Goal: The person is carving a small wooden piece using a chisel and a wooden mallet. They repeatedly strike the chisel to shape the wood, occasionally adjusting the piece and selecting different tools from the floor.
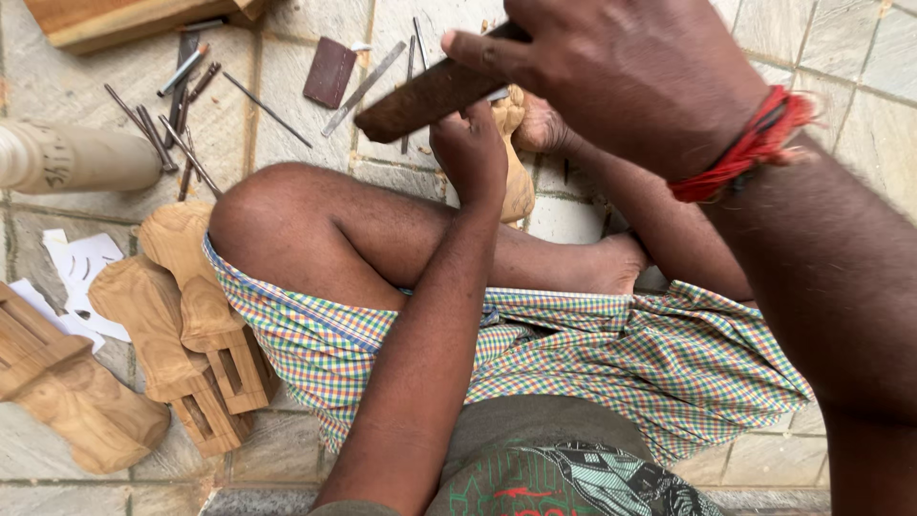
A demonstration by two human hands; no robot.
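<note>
My right hand (626, 72) is raised near the camera and grips a dark wooden mallet bar (430, 96) that points left. A red thread band circles that wrist. Below it, my left hand (470, 153) is closed around a chisel, mostly hidden in the fist, held against a pale carved wooden piece (516, 177). The carving rests on the stone floor by my foot (544, 124). I sit with legs folded, a checked cloth over my lap.
Several metal chisels (177, 134) and a flat file (363, 88) lie scattered on the tiled floor (287, 86) beyond my knee. A dark sharpening block (330, 72) lies among them. Carved wooden pieces (181, 325) are stacked at left, with a turned post (72, 158) and paper sheets.
</note>
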